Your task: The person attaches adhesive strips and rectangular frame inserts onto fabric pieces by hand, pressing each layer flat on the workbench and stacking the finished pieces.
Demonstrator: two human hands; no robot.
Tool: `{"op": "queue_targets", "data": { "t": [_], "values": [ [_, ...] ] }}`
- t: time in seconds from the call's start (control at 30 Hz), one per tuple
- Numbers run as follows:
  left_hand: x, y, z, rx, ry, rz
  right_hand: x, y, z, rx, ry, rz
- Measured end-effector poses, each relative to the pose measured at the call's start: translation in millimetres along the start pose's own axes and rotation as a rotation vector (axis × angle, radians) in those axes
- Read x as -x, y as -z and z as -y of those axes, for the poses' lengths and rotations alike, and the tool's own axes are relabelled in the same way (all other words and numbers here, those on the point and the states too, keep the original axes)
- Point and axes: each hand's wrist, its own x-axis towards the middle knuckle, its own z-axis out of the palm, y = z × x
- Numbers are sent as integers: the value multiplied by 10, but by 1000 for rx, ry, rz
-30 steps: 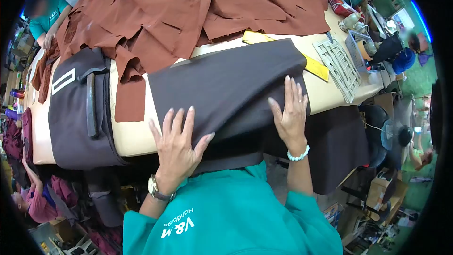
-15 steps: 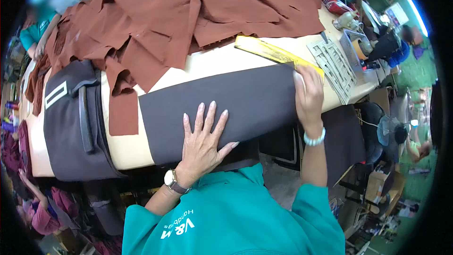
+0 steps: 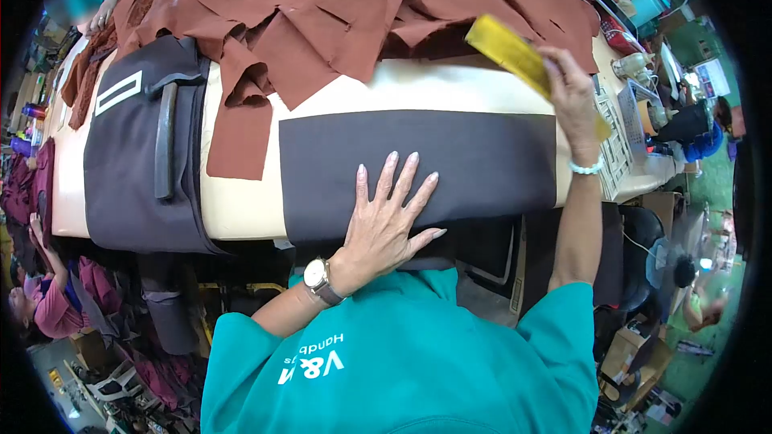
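A dark grey-brown sheet (image 3: pixel 482 157) lies flat along the front edge of the cream table (image 3: pixel 241 213). My left hand (image 3: pixel 382 225) rests on the sheet with its fingers spread and holds nothing. Above the sheet's right end, my right hand (image 3: pixel 572 100) grips a yellow strip (image 3: pixel 511 52), which slants up to the left over the table. Part of the strip is hidden behind that hand. A small rust-brown piece (image 3: pixel 239 145) lies left of the sheet.
Rust-brown material (image 3: pixel 338 16) is heaped across the back. At the left are a folded dark stack (image 3: pixel 121 169), a metal bar (image 3: pixel 166 141) on it and a white frame (image 3: pixel 119 92). A slotted template (image 3: pixel 615 153) lies at the right. Co-workers are at the left.
My right hand has gone from the sheet's edge to the yellow strip and lifted it. The sheet, rumpled a second ago, now lies flat. My left hand remains on it, fingers spread.
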Motion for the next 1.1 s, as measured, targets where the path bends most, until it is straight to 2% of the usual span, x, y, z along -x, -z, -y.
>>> {"op": "queue_targets", "data": {
  "t": [0.07, 0.1, 0.2, 0.27, 0.33, 0.47, 0.53, 0.63, 0.83, 1.0, 1.07, 1.1],
  "values": [
    [15, -25, 0, 9, 6, -3, -193, 195, 206, -23, 134, -113],
    [23, -32, 3, 12, 8, -5, -262, 281, 400, -48, 130, -127],
    [42, -19, -7, 38, -2, -69, -302, 358, 843, -15, 247, -66],
    [55, -62, 17, 31, -16, -86, -196, 271, 1000, 88, 273, -47],
    [64, -80, 37, 24, -17, -102, -119, 259, 1087, 362, 338, -88],
    [76, -92, 9, 13, -1, -109, -87, 558, 997, 665, 185, -150],
    [64, -88, -5, 11, 8, -115, -73, 729, 987, 597, 132, -195],
    [77, -91, -18, 22, 21, -121, 0, 818, 1092, 140, 109, -240],
    [74, -80, -32, 48, 19, -168, 101, 763, 1352, -265, 203, -222],
    [92, -144, -36, 46, -20, -230, 82, 691, 1395, -328, 185, -210],
    [90, -135, -38, 48, -29, -256, 37, 501, 1590, -271, 154, -96],
    [80, -125, -35, 48, -35, -272, 12, 418, 1626, -314, 136, 77]
  ]
}}
